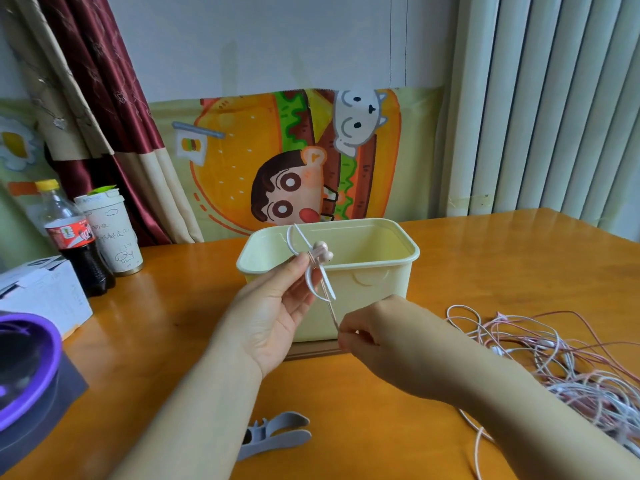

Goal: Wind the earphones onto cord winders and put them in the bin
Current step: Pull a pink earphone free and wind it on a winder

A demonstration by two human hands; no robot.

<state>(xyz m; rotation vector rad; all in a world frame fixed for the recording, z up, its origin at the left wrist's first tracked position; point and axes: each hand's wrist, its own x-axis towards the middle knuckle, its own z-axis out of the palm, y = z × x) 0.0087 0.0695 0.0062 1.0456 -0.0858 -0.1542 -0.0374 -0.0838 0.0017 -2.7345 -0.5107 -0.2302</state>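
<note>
My left hand pinches a white X-shaped cord winder in front of the pale yellow bin. Two pink earbuds sit at the winder's middle. A pink cord runs taut from the winder down to my right hand, whose fingertips pinch it. The bin stands upright on the orange table; what I can see of its inside holds nothing. A tangle of pink and white earphones lies at the right. A grey cord winder lies near the table's front edge.
At the left stand a cola bottle, a white paper cup, a white box and a dark device with a purple ring. A cartoon cloth hangs behind the bin.
</note>
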